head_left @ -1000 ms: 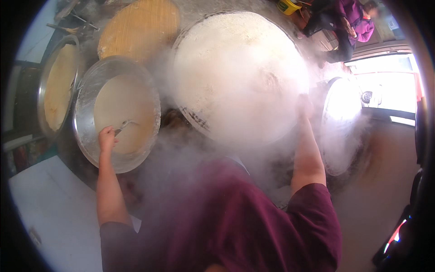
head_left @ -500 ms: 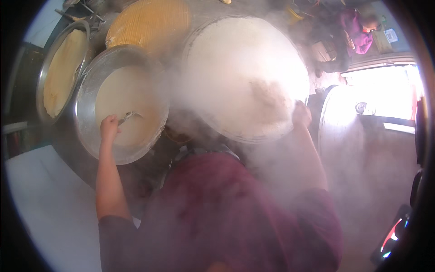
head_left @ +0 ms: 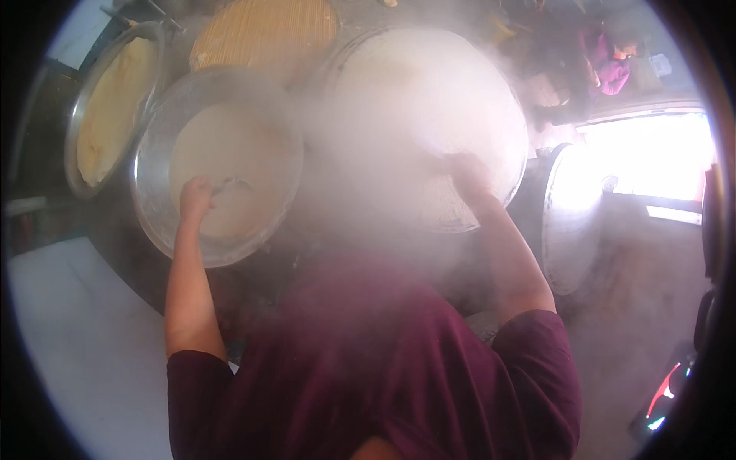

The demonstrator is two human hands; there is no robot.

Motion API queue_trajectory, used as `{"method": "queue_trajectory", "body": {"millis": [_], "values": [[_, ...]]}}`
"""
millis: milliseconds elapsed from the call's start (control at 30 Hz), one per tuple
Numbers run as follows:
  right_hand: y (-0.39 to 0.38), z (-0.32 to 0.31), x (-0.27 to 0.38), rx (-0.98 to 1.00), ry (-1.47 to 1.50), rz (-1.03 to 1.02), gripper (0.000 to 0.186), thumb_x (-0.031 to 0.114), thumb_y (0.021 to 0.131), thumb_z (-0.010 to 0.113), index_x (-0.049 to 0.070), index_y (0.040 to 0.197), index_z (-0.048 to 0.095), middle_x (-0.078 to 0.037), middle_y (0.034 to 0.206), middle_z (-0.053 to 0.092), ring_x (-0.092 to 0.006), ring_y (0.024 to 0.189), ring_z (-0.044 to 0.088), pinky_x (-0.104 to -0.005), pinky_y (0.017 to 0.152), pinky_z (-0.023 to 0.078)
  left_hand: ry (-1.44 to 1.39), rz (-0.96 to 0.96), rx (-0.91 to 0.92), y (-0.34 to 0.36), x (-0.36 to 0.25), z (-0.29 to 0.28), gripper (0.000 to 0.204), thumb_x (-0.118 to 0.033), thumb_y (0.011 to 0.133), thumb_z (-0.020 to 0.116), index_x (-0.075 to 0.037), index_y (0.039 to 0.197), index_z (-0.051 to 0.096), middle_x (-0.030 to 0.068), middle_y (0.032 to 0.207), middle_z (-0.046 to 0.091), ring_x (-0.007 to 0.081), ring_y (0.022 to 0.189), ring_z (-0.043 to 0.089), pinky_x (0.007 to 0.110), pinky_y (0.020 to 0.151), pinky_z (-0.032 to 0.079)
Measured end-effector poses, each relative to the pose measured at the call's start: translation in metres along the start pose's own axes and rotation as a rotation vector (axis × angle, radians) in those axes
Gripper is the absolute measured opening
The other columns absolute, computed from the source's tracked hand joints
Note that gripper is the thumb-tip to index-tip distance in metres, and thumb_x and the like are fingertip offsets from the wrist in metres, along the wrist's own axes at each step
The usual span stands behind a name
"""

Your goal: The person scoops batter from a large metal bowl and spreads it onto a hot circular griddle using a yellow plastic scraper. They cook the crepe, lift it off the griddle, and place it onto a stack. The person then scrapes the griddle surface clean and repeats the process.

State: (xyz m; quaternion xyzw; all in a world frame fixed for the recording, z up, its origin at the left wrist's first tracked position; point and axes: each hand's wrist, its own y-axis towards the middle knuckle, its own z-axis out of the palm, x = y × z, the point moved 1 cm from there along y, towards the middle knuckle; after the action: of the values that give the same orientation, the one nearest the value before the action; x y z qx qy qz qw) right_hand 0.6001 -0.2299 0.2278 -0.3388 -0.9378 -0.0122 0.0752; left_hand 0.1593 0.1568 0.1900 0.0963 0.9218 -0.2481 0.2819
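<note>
My left hand (head_left: 197,197) is closed round the handle of a metal ladle (head_left: 234,183). The ladle's head is at the surface of a pale, milky liquid (head_left: 222,142) in a wide metal basin (head_left: 152,180). My right hand (head_left: 469,176) is over the near right part of a large, round white steaming surface (head_left: 429,84). Its fingers look curled, and thick steam blurs whatever they hold.
At the far left, a metal tray (head_left: 77,146) holds a pale yellow, sheet-like stack. Behind the basin lies a round slatted mat (head_left: 264,34). A large round lid-like disc (head_left: 571,222) stands at right. A person in purple (head_left: 613,74) is at the far right.
My right hand has moved left and inward over the steaming surface. My left hand, still on the ladle, has shifted slightly up and right in the view. Steam now veils more of the basin.
</note>
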Motion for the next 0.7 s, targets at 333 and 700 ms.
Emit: {"method": "queue_trajectory", "body": {"millis": [333, 700], "values": [[-0.021, 0.023, -0.013, 0.067, -0.296, 0.429, 0.025, 0.020, 0.086, 0.044, 0.009, 0.093, 0.065, -0.011, 0.091, 0.065, -0.0280, 0.089, 0.062, -0.0387, 0.076, 0.049, -0.054, 0.091, -0.005, 0.001, 0.021, 0.003, 0.030, -0.014, 0.082, 0.049, 0.003, 0.105, 0.059, 0.0180, 0.086, 0.064, 0.0246, 0.055, 0.063, 0.032, 0.049, 0.048], [-0.026, -0.004, 0.074, -0.019, -0.030, 0.019, 0.020, 0.016, 0.083, 0.046, 0.008, 0.088, 0.064, -0.013, 0.088, 0.065, -0.0305, 0.084, 0.062, -0.0405, 0.072, 0.049, -0.027, 0.119, 0.056, -0.015, 0.003, -0.004, 0.033, -0.013, 0.078, 0.050, 0.002, 0.106, 0.060, 0.0152, 0.082, 0.063, 0.0234, 0.056, 0.062, 0.033, 0.051, 0.049]]}}
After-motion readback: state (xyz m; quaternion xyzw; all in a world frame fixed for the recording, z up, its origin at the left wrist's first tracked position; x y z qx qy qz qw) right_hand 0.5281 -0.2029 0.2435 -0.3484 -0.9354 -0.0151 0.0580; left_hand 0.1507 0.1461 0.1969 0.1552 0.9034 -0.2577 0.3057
